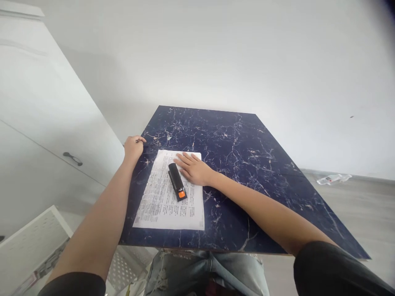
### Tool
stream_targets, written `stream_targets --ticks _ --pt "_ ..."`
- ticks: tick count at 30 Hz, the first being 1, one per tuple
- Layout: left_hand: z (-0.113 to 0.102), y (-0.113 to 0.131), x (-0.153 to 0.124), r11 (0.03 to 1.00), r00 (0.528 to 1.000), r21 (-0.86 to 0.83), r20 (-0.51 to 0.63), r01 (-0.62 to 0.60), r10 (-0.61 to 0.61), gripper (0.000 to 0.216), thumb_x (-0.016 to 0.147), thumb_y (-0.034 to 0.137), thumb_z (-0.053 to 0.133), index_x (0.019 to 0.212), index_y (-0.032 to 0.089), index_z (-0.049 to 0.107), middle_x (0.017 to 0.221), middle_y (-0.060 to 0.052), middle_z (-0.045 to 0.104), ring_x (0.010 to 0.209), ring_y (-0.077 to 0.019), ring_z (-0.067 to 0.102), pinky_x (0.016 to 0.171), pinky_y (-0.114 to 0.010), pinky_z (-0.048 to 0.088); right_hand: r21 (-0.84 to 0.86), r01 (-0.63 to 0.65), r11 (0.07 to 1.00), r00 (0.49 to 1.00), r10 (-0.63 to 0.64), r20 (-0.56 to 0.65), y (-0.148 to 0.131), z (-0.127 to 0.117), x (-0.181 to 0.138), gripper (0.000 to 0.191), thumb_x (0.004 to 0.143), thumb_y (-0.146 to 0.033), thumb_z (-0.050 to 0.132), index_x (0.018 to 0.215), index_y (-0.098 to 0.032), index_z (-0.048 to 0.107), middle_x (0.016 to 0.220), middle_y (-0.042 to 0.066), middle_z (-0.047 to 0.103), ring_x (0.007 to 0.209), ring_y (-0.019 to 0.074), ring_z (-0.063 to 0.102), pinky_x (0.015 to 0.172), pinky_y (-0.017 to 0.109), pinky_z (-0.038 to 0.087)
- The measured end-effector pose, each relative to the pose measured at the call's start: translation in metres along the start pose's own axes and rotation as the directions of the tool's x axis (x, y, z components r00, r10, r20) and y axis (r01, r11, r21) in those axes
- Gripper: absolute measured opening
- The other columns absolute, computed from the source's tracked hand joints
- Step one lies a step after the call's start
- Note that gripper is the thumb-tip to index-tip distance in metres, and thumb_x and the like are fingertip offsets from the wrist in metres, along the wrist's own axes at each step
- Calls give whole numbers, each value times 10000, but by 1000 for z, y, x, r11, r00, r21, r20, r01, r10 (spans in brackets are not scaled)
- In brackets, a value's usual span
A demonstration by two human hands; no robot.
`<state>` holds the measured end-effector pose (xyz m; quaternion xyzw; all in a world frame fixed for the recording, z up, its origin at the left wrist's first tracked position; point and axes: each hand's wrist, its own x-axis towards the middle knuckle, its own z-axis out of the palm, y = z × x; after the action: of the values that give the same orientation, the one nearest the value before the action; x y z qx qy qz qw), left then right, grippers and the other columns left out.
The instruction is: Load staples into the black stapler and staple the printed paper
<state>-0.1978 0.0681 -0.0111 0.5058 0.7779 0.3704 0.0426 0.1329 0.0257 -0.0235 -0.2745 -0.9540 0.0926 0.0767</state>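
Observation:
A printed sheet of paper [165,197] lies on the dark blue marbled table [247,164]. On the sheet rests a black stapler [177,181] with an orange end toward me. My right hand [194,167] lies flat on the paper's far right part, fingers stretched out, just right of the stapler. My left hand [133,147] is curled over the table's left edge, gripping it, beyond the paper's far left corner.
A white cabinet with a dark handle [73,158] stands to the left. A white perforated panel [31,242] sits low at the left. A crumpled plastic wrapper [333,179] lies on the floor at the right. White wall behind the table.

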Motion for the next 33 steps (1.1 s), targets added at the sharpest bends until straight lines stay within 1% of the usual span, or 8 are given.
stream_targets --ticks 5,8,11,13,15,18,22,33 --pt "-4 2 0 1000 1000 22 12 -17 16 321 844 96 506 899 192 807 966 -95 706 842 -248 642 911 -378 523 8 -87 996 995 86 41 43 -21 -66 660 1155 -516 199 1748 -237 274 1825 37 168 1698 292 108 1384 549 106" --pt "0 19 -11 998 998 15 6 -64 64 338 867 71 486 943 177 798 1034 -112 702 935 -261 662 1000 -409 521 30 -160 987 985 157 77 72 -37 -114 649 1151 -540 197 1757 -309 226 1824 -34 108 1700 254 88 1394 522 68" --pt "12 59 -44 958 952 -66 109 -281 286 321 933 96 500 978 220 793 1148 -70 710 1102 -237 670 1101 -375 499 65 -174 983 978 165 126 94 -50 -140 627 1153 -513 216 1759 -354 188 1819 -97 66 1701 230 58 1399 504 37" --pt "23 90 -74 791 748 -253 262 -557 610 331 989 111 465 1036 216 775 1202 -73 707 1159 -238 668 1123 -408 502 104 -125 987 983 110 146 102 -56 -141 613 1155 -487 240 1754 -367 196 1817 -118 72 1702 221 55 1400 495 34" --pt "33 114 -102 653 561 -366 335 -663 757 349 1048 148 434 1221 228 727 1342 -84 684 1279 -246 633 1173 -449 480 142 -46 989 988 24 150 107 -58 -133 605 1156 -466 271 1748 -351 233 1818 -105 99 1703 226 71 1398 499 35" --pt "44 126 -122 587 440 -338 420 -736 794 375 1089 197 408 1364 237 660 1501 -107 615 1409 -292 559 1211 -535 439 169 40 985 988 -64 141 109 -59 -119 604 1154 -439 286 1742 -304 270 1823 -65 127 1704 233 78 1392 510 17" --pt "48 113 -118 582 408 -256 502 -772 763 367 1092 240 440 1385 251 660 1492 -109 622 1354 -317 584 1158 -569 462 168 59 984 989 -80 122 106 -54 -113 593 1155 -408 268 1731 -272 304 1826 -39 168 1704 218 94 1386 503 7" --pt "45 109 -116 572 393 -237 523 -785 756 373 1092 265 452 1403 268 657 1415 -106 650 1271 -314 600 1113 -558 481 212 15 977 998 -27 56 99 -50 -115 562 1148 -369 304 1704 -329 378 1805 -47 260 1692 235 179 1386 541 89"
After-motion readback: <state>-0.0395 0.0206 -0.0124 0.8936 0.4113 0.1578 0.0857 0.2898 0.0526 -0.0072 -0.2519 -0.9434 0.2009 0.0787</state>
